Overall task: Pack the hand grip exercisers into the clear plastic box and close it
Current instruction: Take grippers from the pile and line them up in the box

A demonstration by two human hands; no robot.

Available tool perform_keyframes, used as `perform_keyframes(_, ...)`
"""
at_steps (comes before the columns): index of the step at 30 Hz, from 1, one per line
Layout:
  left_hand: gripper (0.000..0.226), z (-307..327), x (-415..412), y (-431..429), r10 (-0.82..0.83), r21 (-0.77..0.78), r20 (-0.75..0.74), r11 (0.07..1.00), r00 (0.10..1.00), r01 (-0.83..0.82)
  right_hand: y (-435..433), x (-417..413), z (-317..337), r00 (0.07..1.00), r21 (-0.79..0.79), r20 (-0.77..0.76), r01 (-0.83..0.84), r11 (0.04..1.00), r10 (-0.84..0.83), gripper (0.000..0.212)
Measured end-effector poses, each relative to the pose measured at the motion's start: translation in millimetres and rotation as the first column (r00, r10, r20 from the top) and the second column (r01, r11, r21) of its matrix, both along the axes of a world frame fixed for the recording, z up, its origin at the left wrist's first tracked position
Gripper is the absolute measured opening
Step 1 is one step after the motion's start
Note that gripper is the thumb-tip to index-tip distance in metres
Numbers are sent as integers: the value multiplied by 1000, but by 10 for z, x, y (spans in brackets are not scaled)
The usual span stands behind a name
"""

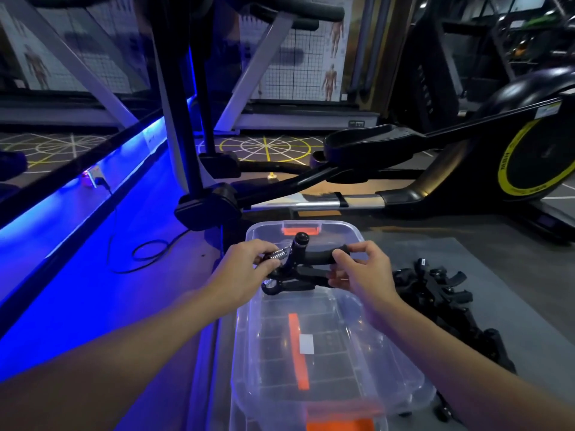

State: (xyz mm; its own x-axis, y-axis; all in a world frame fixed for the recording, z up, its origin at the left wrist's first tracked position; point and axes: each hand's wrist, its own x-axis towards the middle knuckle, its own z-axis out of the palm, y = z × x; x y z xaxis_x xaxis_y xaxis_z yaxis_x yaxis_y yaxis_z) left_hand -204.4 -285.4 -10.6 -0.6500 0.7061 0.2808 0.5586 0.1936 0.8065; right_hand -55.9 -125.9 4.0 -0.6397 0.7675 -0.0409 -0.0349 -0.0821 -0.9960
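Black hand grip exerciser (315, 256) pinched between left hand (245, 270) and right hand (362, 270) over clear plastic box (252, 236); fingertip hold could slip, landing crooked

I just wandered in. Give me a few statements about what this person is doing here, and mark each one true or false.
1. The left hand and the right hand both hold one hand grip exerciser. True.
2. The spare exercisers lie to the person's left. False: the pile of exercisers lies to the right, on the grey mat.
3. The clear plastic box has a green latch. False: the latch is orange.
4. A metal spring sits by the left hand. True.
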Motion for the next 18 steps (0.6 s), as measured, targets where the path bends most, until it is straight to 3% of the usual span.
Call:
perform_keyframes(6,27,-171,-184,68,-1,-34,-23,999,1000,0,78,-272,-245,999,-76,20,41,996,-39,16)
perform_keyframes(11,10,-349,-291,138,-16,-142,-262,990,965,-22,152,-455,-491,993,-156,11,119,980,-119,17)
perform_keyframes(16,55,-383,-377,189,64,-366,-319,912,946,-186,266,-563,-700,972,-119,90,226,967,-217,15)
perform_keyframes(18,61,-398,-395,200,74,-461,-323,858,944,-225,320,-618,-795,960,-98,141,258,961,-244,14)
